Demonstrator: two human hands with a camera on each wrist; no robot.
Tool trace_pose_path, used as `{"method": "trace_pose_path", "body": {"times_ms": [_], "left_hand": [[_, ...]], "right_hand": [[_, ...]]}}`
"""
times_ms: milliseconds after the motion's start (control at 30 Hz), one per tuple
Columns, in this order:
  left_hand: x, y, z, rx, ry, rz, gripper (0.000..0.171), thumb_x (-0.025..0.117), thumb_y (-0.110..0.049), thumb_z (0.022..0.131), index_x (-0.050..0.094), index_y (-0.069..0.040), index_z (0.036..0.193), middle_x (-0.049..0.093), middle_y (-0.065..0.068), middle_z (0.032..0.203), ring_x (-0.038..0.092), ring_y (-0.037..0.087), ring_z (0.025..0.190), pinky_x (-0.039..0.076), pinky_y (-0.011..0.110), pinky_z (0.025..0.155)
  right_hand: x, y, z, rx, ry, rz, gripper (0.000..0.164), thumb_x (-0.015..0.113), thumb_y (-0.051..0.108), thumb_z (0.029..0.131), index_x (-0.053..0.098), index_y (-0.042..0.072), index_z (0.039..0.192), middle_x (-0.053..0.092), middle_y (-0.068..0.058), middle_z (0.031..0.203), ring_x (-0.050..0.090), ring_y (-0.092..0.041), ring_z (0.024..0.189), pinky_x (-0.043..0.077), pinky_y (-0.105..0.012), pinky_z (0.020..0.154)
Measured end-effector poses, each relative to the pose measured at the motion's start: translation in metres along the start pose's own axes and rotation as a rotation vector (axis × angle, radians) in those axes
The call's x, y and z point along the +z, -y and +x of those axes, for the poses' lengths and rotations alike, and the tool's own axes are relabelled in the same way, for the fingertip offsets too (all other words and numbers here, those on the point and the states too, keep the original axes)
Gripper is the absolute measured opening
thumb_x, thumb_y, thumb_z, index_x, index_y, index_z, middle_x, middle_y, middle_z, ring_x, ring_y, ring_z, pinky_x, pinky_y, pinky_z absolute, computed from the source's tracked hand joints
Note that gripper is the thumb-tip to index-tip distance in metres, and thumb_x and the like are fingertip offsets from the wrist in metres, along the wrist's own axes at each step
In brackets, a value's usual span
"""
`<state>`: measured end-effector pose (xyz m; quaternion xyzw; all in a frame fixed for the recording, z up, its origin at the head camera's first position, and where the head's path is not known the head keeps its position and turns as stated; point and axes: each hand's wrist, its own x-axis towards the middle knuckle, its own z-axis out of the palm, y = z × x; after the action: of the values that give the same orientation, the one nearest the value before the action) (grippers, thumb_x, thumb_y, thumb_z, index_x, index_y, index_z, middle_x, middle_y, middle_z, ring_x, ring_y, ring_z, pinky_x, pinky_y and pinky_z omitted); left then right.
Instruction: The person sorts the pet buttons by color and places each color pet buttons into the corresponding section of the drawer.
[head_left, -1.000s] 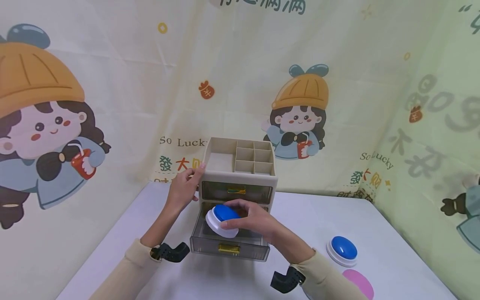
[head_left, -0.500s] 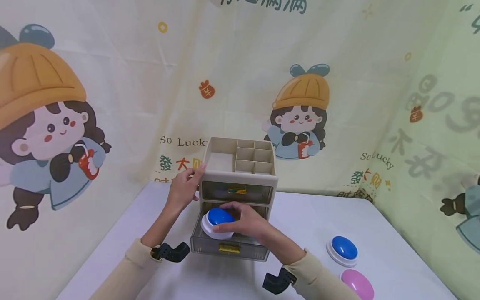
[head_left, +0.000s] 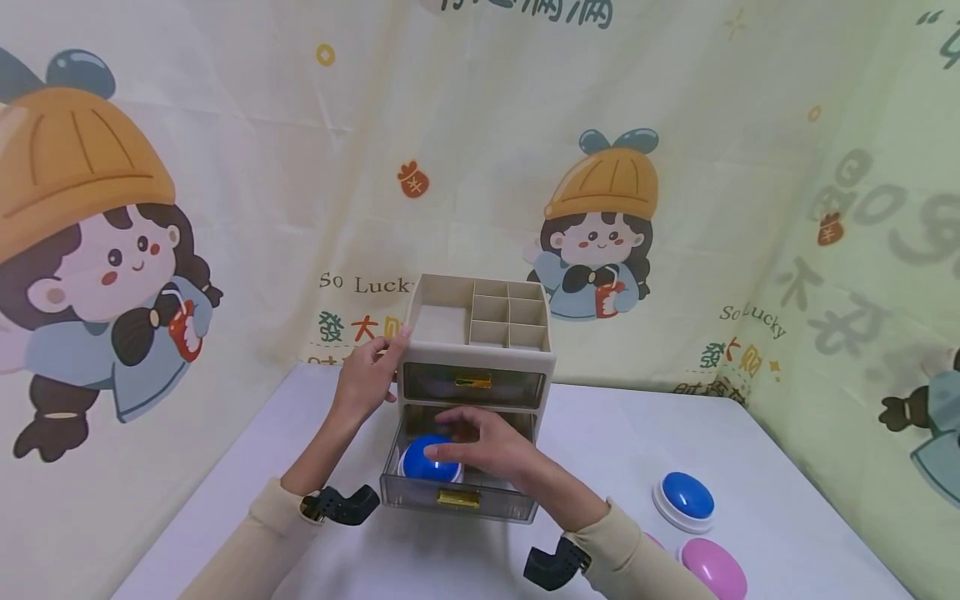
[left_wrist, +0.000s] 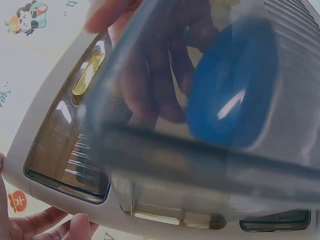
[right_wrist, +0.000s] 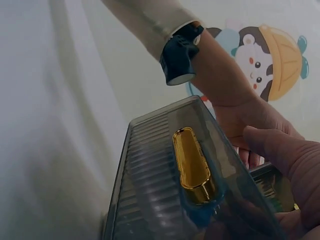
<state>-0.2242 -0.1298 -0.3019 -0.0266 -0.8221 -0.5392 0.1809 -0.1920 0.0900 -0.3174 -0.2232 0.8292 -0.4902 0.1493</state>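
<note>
A small beige desktop drawer cabinet [head_left: 477, 357] stands on the table, its lower clear drawer [head_left: 495, 504] pulled out. Inside that drawer, toward the left, lies a push button [head_left: 431, 460] with a blue dome and white base; its dome [left_wrist: 235, 90] shows through the drawer wall in the left wrist view. My right hand [head_left: 487, 442] reaches over the drawer with fingers loosely bent, the thumb overlapping the dome. Its fingers [left_wrist: 150, 75] hang apart from the button in the left wrist view. My left hand [head_left: 367, 379] rests against the cabinet's left side, fingers extended along it.
On the table's right lie another blue push button [head_left: 686, 500] and a pink one [head_left: 716, 568]. A sliver of pink [head_left: 654, 540] shows behind the right sleeve. The upper drawer [head_left: 474, 383] is closed. A printed curtain [head_left: 480, 125] hangs behind the table.
My right hand has lowered the tilted blue push button into the open drawer and loosened its fingers from it. The left hand has stayed at the cabinet's side.
</note>
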Motion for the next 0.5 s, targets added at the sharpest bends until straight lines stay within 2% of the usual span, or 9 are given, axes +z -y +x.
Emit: {"method": "trace_pose_path", "body": {"times_ms": [300, 500], "left_hand": [[0.002, 0.001, 0.0, -0.001, -0.005, 0.008, 0.068, 0.049, -0.065, 0.099, 0.066, -0.007, 0.129, 0.071, 0.019, 0.114, 0.07, 0.029, 0.087, 0.058, 0.029, 0.057], [0.001, 0.0, 0.0, 0.001, -0.01, 0.005, 0.065, 0.05, -0.064, 0.099, 0.066, -0.008, 0.128, 0.071, 0.018, 0.114, 0.07, 0.029, 0.086, 0.058, 0.029, 0.057]], "right_hand": [[-0.007, -0.002, -0.003, -0.007, 0.053, 0.165, 0.048, 0.065, 0.039, 0.101, 0.062, 0.007, 0.136, 0.067, -0.008, 0.129, 0.062, -0.023, 0.112, 0.056, -0.041, 0.094], [-0.014, 0.004, -0.007, 0.008, 0.118, 0.357, 0.053, 0.059, 0.039, 0.104, 0.057, 0.001, 0.141, 0.064, -0.016, 0.136, 0.061, -0.023, 0.115, 0.054, -0.032, 0.092]]}}
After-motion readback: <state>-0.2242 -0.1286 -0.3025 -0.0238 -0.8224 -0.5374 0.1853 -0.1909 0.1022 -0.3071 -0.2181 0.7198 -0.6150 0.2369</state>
